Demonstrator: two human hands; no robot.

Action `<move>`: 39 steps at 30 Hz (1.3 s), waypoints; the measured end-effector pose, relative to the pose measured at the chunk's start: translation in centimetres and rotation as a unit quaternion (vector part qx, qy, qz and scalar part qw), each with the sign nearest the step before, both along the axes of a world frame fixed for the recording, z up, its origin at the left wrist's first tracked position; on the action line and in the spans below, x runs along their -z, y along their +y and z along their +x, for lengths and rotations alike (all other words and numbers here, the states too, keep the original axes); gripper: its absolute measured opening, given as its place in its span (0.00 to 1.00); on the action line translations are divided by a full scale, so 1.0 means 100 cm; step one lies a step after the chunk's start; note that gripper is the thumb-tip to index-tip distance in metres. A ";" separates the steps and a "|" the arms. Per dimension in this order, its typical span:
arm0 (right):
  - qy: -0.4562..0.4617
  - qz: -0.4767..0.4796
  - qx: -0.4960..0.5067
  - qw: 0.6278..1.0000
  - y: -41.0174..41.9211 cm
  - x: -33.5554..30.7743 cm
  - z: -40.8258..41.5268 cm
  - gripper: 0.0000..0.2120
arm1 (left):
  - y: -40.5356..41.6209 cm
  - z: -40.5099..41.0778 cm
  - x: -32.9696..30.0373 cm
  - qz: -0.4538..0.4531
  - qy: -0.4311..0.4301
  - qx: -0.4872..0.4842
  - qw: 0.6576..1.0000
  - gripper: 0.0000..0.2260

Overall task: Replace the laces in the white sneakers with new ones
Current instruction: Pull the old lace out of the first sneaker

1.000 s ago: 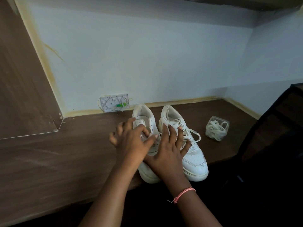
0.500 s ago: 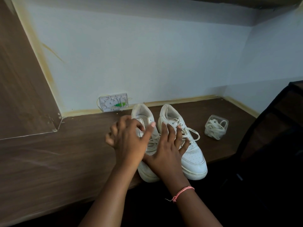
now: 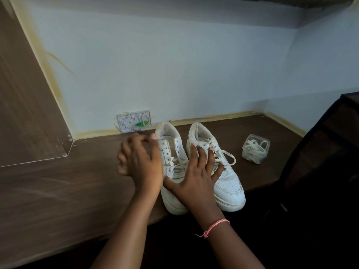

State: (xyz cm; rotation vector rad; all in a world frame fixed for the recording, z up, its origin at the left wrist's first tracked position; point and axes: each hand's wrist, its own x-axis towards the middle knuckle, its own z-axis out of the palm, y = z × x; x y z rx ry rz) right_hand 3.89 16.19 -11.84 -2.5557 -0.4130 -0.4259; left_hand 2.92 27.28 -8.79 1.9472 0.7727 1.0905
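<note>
Both hands (image 3: 190,171) on white sneakers (image 3: 215,167)

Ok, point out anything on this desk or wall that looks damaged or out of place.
The wall box behind the left sneaker has no cover: its white tray, thin yellowish strands and a green part lie exposed. The side panel is chipped at its lower corner. Yellowish stains edge the wall.
</note>
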 end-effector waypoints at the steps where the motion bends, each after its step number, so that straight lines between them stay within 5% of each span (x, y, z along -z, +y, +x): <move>1: 0.001 0.000 -0.002 1.000 0.000 0.000 0.000 0.54 | 0.002 -0.001 0.002 0.076 0.052 0.024 0.995 0.21; 6: 0.009 0.004 -0.008 1.000 -0.001 0.001 0.000 0.55 | -0.004 -0.003 0.011 0.186 0.196 0.082 0.959 0.16; 11: 0.002 0.007 -0.005 1.000 0.000 0.002 0.000 0.56 | 0.002 0.002 0.014 0.191 0.155 0.094 0.965 0.08; 13: 0.000 0.000 0.000 1.000 0.000 0.002 0.000 0.55 | 0.001 0.002 0.006 0.062 0.024 0.050 0.997 0.11; 16: 0.010 -0.017 0.000 1.000 -0.001 0.000 0.000 0.54 | 0.003 -0.001 -0.009 -0.155 -0.126 -0.048 0.979 0.21; 18: 0.010 -0.015 -0.001 1.000 -0.001 0.000 0.000 0.54 | 0.008 -0.004 -0.013 -0.105 -0.091 -0.052 0.989 0.24; 22: 0.009 -0.006 -0.002 1.000 -0.001 0.001 -0.001 0.54 | 0.006 -0.006 0.000 0.145 0.114 0.053 0.982 0.21; 31: 0.010 0.003 -0.006 1.000 -0.001 0.001 -0.001 0.55 | -0.002 0.000 0.012 0.194 0.213 0.094 0.953 0.06; 33: 0.011 -0.006 -0.002 1.000 0.000 0.001 0.000 0.55 | 0.004 0.004 0.010 0.141 0.187 0.095 0.968 0.05; 35: 0.010 -0.011 0.003 1.000 0.000 0.000 0.000 0.54 | 0.009 0.003 0.000 -0.010 0.080 0.070 0.994 0.08; 37: 0.015 -0.018 0.003 1.000 0.000 0.000 0.000 0.53 | 0.017 0.000 -0.010 -0.145 -0.073 0.008 0.987 0.12; 39: 0.021 -0.024 0.000 0.999 0.000 0.000 0.000 0.53 | 0.026 -0.004 -0.015 -0.223 -0.112 -0.060 0.966 0.11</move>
